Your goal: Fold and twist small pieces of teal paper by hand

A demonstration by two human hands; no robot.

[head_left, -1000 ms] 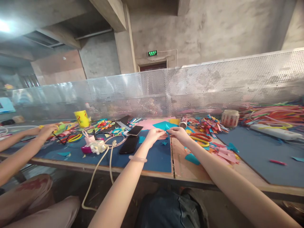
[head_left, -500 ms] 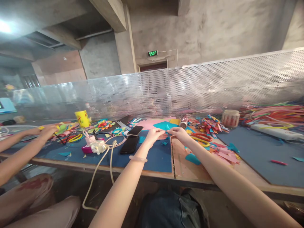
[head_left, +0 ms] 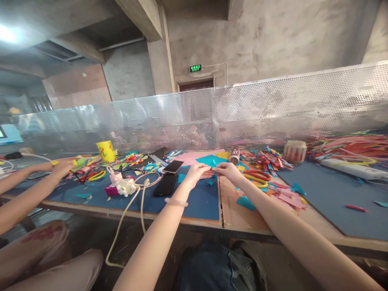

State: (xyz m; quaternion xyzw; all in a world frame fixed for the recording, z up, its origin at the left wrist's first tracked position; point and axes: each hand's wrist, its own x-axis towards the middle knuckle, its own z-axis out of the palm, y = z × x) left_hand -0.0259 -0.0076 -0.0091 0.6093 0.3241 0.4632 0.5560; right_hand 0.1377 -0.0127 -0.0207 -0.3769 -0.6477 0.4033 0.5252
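Clock centred on left hand (head_left: 195,176), 12 = away from wearer. 6 o'clock: bare blue mat (head_left: 199,206), free to table edge (head_left: 201,222). 8–9: 2 phones (head_left: 165,186) obstruct. 12: perforated partition (head_left: 194,113) bars passage. 3: right hand (head_left: 229,170), then scissors (head_left: 259,176).

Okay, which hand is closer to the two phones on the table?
Left. The left hand holds blue paper just right of the phones; the right hand is farther right, at the paper's other side.
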